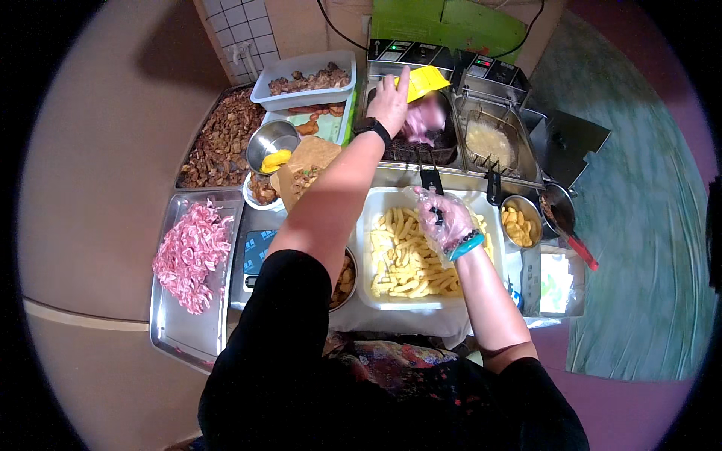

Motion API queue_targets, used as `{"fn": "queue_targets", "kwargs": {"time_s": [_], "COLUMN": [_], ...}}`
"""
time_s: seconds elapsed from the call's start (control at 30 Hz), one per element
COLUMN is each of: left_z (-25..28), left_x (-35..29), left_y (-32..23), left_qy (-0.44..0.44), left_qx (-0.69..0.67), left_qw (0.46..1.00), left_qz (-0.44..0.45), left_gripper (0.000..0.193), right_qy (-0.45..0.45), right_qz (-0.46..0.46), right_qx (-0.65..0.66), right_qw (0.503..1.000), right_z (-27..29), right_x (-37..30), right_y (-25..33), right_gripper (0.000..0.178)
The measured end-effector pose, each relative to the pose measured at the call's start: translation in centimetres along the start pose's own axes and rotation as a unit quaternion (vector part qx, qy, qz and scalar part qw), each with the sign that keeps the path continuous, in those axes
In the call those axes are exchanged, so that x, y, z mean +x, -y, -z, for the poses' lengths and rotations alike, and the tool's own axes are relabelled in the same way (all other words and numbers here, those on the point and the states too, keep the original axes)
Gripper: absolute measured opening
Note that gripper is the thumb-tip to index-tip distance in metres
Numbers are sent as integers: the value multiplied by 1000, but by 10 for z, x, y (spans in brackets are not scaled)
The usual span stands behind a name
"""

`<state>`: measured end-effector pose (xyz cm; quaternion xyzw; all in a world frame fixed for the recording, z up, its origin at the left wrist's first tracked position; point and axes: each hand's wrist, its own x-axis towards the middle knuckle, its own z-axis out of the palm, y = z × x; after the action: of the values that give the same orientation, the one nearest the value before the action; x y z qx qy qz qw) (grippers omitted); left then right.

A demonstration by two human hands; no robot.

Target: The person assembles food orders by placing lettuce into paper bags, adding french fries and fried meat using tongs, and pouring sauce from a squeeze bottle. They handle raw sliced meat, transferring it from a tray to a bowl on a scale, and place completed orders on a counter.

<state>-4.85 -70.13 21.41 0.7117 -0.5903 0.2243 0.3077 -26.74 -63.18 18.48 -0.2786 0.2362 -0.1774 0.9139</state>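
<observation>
Over the left fryer well, my left hand (389, 104), with a black wristband, grips a yellow thin-walled container (426, 83); its exact kind is unclear. Pale pink strips (423, 122), partly blurred, are just below it, over the dark wire fryer basket (436, 154). My right hand (445, 219), in a clear plastic glove with a turquoise bracelet at the wrist, closes around the black handle (431, 180) of that basket. Beneath this hand stands a white tub (406, 302) of pale yellow fries (402, 259).
A second fryer basket (489, 143) sits in oil on the right. At left are raw pink meat strips (192, 255) on a metal tray (169, 331), browned meat pieces (222, 139), and a metal bowl (274, 135). A dark pan with red handle (583, 252) juts out right.
</observation>
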Motion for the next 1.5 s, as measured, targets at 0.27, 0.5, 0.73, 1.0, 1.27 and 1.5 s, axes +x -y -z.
{"fn": "queue_targets", "kwargs": {"time_s": [0.27,0.5,0.73,1.0,1.27,1.5], "left_z": [22,87,204,158,188,136], "left_x": [-11,-64,-183,-469,-384,-283], "left_y": [10,63,99,203,120,82], "left_qy": [-111,-137,-281,-123,15,-79], "left_qx": [-194,-292,-301,-231,142,-235], "left_qw": [953,899,830,807,805,915], "left_qz": [202,298,378,529,576,319], "left_gripper": [63,60,53,43,69,51], "right_qy": [17,48,-58,-115,-56,-80], "right_qz": [-3,-39,82,23,47,-69], "right_qx": [24,38,-1,-168,-295,-388], "right_qw": [1000,997,995,979,953,916], "right_z": [37,61,45,73,19,-16], "right_x": [34,73,58,33,46,118], "right_y": [-3,-13,-17,-41,-88,-103], "right_gripper": [30,28,32,57,72,77]}}
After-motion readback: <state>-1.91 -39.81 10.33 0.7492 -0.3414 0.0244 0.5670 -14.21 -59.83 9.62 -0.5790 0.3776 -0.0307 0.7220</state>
